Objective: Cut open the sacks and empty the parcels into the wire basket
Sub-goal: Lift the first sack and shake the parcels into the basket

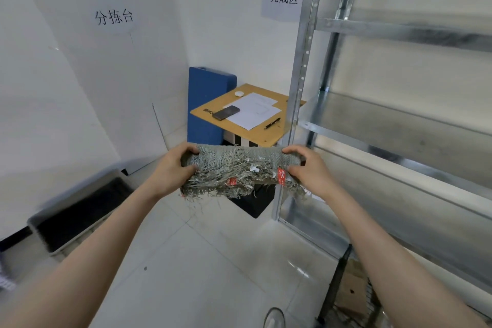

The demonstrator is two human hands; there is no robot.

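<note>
While we gripped the frayed grey woven sack [239, 165] at centre frame, left hand [173, 170] and right hand [310, 168] curled round its ends, it looked emptied and rolled; next, we judged, it needed setting aside.

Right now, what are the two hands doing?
Left hand: gripping the left end of the frayed sack.
Right hand: gripping its right end.
</note>
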